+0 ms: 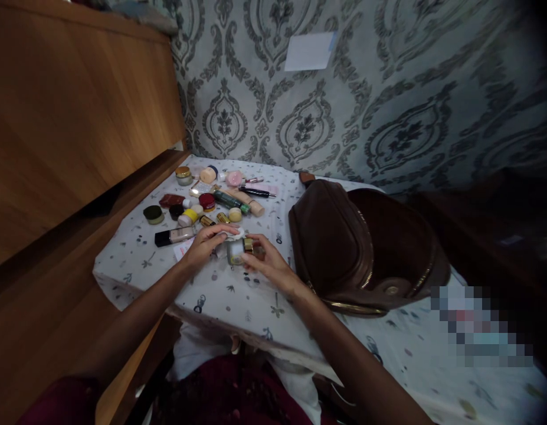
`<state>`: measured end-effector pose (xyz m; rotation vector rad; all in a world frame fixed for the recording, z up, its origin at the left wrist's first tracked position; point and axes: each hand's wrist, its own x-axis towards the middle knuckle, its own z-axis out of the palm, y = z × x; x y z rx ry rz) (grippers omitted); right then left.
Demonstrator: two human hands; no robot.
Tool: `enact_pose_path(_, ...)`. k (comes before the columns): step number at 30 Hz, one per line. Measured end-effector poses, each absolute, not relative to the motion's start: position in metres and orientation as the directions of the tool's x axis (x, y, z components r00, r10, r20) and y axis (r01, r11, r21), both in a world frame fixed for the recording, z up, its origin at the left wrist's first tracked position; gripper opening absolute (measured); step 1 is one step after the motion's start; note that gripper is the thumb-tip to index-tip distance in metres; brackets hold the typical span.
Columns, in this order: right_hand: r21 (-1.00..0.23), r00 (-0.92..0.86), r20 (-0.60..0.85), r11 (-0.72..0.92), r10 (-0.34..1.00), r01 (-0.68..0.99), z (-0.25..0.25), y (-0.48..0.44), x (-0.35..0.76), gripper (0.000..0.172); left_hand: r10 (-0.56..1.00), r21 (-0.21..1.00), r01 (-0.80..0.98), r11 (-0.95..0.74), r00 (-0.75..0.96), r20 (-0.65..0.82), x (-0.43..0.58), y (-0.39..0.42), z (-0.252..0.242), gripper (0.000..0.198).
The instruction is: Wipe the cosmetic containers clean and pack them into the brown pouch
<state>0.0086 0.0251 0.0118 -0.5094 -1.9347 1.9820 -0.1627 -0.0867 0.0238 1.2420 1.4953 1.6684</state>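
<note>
My right hand [268,262] holds a small pale glass jar [236,254] with a gold cap, tilted on its side just above the table. The fingers of my left hand [206,243] are closed on a crumpled white wipe [235,235], which touches the jar's upper edge. Close to my left hand lie a foundation bottle [178,236] with a black cap and a white paper packet [183,249], partly covered by the hand. Just beyond the hands are a small cream-coloured jar [235,214] and a jar with a yellow band [187,217].
Several cosmetics, among them a green tube [231,200], a red-lidded jar [206,202] and a dark-lidded jar [153,214], crowd the table's back left. An open brown leather bag [330,236] stands at right. A wooden cabinet [78,88] borders the left side.
</note>
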Motion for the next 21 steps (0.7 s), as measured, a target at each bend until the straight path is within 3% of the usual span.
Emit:
enact_pose_path(3,-0.998,-0.906,-0.018,-0.058,0.423,-0.008,0.0126,0.0255,0.009,0.067,0.869,0.967,0.161,-0.199,-0.427,0.25,-0.1625,-0.0865,0.0231,0.021)
enact_pose_path(9,-0.999,-0.898,-0.024,0.016,0.439,0.035,0.0074,0.0266,0.0069,0.053,0.879,0.969,0.15,-0.199,-0.409,0.244,-0.1641,-0.0856,0.0204,0.023)
enact_pose_path(14,-1.0,-0.908,0.016,-0.01,0.419,-0.022,0.0114,0.0257,0.0094,0.068,0.877,0.97,0.129,-0.208,-0.413,0.243,-0.1653,-0.0855,0.0188,0.022)
enact_pose_path(21,-0.998,-0.883,-0.039,0.025,0.468,0.057,0.0084,0.0259,0.0059,0.048,0.876,0.97,0.143,-0.194,-0.419,0.237,-0.1648,-0.0877,0.0197,0.022)
